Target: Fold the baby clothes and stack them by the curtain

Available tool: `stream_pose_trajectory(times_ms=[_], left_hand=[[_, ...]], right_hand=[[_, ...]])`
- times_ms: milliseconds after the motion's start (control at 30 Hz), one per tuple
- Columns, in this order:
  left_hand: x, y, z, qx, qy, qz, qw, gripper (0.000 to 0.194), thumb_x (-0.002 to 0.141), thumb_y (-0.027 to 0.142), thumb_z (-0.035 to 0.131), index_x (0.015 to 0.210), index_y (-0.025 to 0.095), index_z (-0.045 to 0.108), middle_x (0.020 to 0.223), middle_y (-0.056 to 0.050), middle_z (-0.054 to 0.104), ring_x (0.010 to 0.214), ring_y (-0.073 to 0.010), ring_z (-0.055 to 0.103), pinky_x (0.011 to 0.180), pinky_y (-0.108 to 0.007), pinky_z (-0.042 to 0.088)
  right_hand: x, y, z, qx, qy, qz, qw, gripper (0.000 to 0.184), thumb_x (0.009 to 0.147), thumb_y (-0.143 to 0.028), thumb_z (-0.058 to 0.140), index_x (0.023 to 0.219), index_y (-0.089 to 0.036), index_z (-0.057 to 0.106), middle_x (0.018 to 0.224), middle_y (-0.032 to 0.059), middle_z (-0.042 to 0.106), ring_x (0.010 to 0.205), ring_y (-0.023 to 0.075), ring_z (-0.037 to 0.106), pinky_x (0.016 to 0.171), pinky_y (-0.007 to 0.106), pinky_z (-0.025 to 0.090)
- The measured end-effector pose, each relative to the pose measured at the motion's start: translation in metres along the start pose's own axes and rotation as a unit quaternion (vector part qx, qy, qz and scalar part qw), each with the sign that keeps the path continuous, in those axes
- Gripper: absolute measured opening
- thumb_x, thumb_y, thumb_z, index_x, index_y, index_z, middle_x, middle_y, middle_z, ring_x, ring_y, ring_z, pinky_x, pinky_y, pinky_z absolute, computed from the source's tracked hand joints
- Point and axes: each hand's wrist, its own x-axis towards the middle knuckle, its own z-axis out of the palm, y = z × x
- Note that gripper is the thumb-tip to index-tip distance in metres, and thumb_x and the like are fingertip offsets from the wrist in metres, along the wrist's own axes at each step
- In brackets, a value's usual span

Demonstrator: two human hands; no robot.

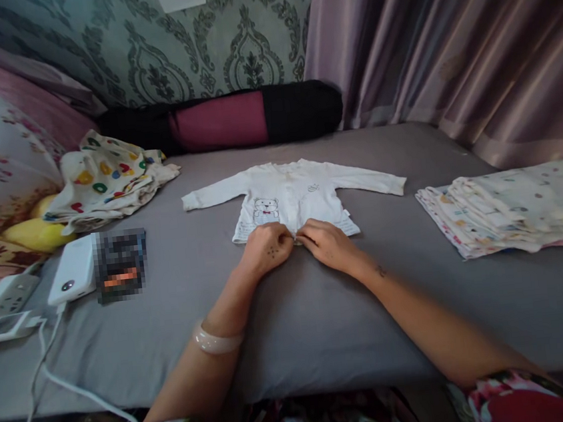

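Observation:
A small white baby shirt (287, 193) with a printed bear lies spread flat on the grey sheet, its sleeves stretched out to both sides. At the bottom of its front opening, my left hand (269, 247) pinches the hem edge. My right hand (328, 243) pinches the hem just beside it, so the fingertips of both hands nearly meet at the middle. The fingers hide the small part of the hem between them.
A stack of folded baby clothes (517, 206) sits at the right. Crumpled patterned clothes (112, 178) lie at the back left. Nearer on the left are a white power bank (73, 270), a power strip (7, 303) and cables. A long black and maroon bolster (222, 120) lines the wall.

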Motion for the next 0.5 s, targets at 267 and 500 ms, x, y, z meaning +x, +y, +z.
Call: stream_pose_trajectory(times_ms=[267, 500], left_hand=[[0.005, -0.003, 0.016, -0.036, 0.04, 0.104, 0.993, 0.036, 0.097, 0.025, 0.035, 0.122, 0.017, 0.059, 0.127, -0.011, 0.063, 0.124, -0.0226, 0.052, 0.108, -0.041, 0.039], [0.002, 0.006, 0.022, 0.062, -0.089, 0.035, 0.994, 0.047, 0.098, 0.034, 0.032, 0.142, 0.025, 0.045, 0.156, -0.004, 0.034, 0.147, -0.0295, 0.02, 0.117, -0.056, 0.019]], right_hand=[[-0.001, 0.005, -0.013, 0.043, -0.017, 0.034, 0.998, 0.024, 0.092, -0.018, 0.049, 0.099, -0.021, 0.072, 0.094, 0.0046, 0.071, 0.087, 0.0176, 0.065, 0.081, 0.029, 0.048], [0.016, 0.043, -0.01, -0.094, -0.015, 0.026, 0.995, 0.049, 0.098, -0.03, 0.029, 0.137, -0.013, 0.051, 0.147, 0.0131, 0.046, 0.139, 0.0233, 0.037, 0.115, 0.041, 0.029]])
